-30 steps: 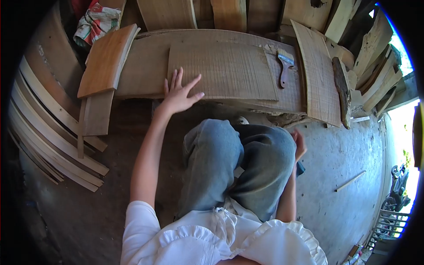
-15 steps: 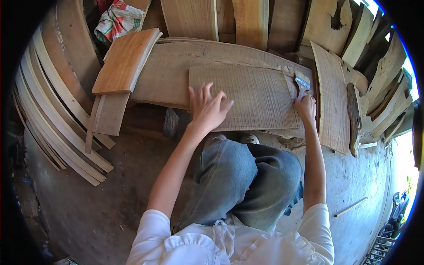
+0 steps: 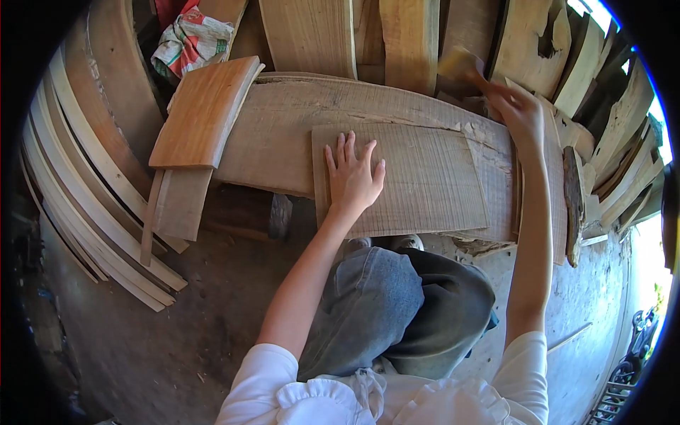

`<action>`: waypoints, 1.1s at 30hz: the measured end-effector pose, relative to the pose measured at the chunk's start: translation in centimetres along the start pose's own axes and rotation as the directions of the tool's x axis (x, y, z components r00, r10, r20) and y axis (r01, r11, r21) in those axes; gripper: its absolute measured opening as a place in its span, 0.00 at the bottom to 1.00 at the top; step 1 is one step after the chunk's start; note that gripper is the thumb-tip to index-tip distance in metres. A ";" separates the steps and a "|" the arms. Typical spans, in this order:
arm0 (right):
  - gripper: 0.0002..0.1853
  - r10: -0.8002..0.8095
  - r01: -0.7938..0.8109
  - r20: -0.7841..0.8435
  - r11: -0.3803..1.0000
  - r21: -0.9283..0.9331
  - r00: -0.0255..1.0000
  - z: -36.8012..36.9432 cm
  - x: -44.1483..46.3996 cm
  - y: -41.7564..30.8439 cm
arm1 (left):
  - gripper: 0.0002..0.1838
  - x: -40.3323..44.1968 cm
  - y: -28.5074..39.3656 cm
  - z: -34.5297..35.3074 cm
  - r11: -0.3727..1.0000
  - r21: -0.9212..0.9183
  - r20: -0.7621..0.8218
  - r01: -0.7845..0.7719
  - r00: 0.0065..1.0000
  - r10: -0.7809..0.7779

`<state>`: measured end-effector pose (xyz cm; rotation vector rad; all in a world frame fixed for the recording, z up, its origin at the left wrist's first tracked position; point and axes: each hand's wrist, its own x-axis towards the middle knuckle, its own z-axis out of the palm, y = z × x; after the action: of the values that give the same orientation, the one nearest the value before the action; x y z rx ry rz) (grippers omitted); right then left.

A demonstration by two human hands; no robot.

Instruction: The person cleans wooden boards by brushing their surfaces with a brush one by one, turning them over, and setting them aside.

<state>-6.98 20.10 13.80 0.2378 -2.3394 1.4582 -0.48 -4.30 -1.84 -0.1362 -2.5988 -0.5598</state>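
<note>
1. So the left hand (image 3: 354, 180) is palm down on the thin grained board (image 3: 425, 184), over toward its left end, fingers kinda spread. It's not gripping anything, just laid on the wood
2. Right hand (image 3: 518, 115) is up at the far right, fist closed around the handle of the brush (image 3: 462, 65). Bristles point away to the upper left, and the whole brush is pretty blurred, so the fine detail is a no-go
3. The brush is in the air, looks like it's clear of the thin board, and in the view it overlaps the upright boards (image 3: 308, 35) at the back. Can't tell how close it is to them
4. The thin board lies flat on a long plank (image 3: 276, 134), nearer the person's side, with the plank showing past its left, far and right edges
5. Left end of the plank has an orange-brown board (image 3: 205, 113) resting on it, with a paler short board (image 3: 185, 205) sticking out below
6. Right end has another board (image 3: 554, 212) set crosswise, plus a dark rough-edged strip (image 3: 573, 205) just beside it
7. Long pale slats (image 3: 106, 234) are bunched on the left, and a crumpled red and white cloth (image 3: 191, 42) sits behind the orange-brown board
8. The person's knees, in faded jeans (image 3: 375, 297), are right in front of the plank, above a grey floor (image 3: 170, 354)
</note>
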 end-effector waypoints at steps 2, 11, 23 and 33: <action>0.13 -0.028 0.014 0.113 0.993 0.120 0.993 3.3 1.0 -3.9 | 0.24 0.0 0.1 0.0 1.000 0.013 0.001 -0.003 1.000 0.003; 0.11 -0.033 -0.001 0.354 0.995 0.095 0.935 17.7 1.5 -4.6 | 0.24 0.0 0.1 -0.1 0.999 0.034 -0.006 -0.006 1.000 0.006; 0.15 0.215 -0.195 0.206 0.974 -0.113 0.955 18.7 1.0 1.2 | 0.24 -0.2 0.3 -0.3 0.997 0.075 -0.065 0.017 0.998 -0.012; 0.16 0.370 -0.337 -0.156 0.499 -0.798 0.916 3.6 3.7 3.3 | 0.25 -0.2 0.4 -0.4 0.997 0.067 0.004 0.032 0.999 -0.032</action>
<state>-12.32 18.54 11.07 -0.5159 -2.9214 0.3145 -0.09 -4.09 -1.50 -0.0747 -2.6251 -0.4839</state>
